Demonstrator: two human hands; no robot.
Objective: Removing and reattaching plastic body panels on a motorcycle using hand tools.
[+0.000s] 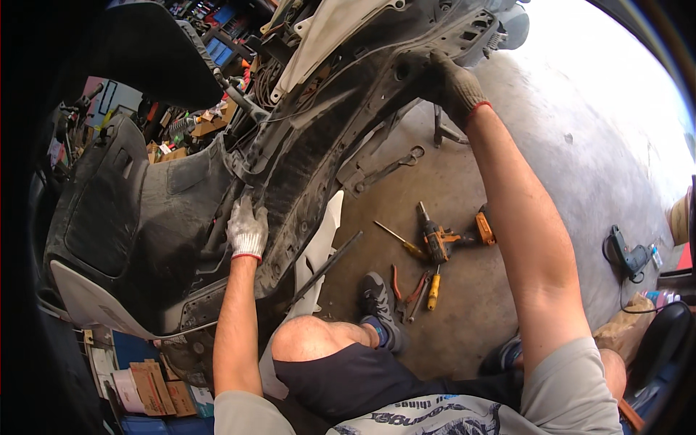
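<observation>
A scooter's long, dusty black plastic body panel point(319, 145) runs diagonally from the lower left to the upper right, with a thin cable lying across its upper part. My left hand point(248, 226), in a white knit glove with a red cuff edge, grips the panel near its middle; its fingertips are partly hidden. At the panel's far right end, my right hand point(458, 88), in a dirtier grey glove, is closed round the lower edge, its fingers mostly out of sight. The scooter's front body point(163, 196) stands to the left of my left hand.
On the concrete floor lie a cordless impact driver point(438, 238), screwdrivers point(433, 290), pliers point(413, 293) and a wrench point(395, 168). A white panel point(315, 264) leans beside my knee. A corded power tool point(629, 254) lies right. Cartons point(152, 388) stand lower left; clutter fills the back.
</observation>
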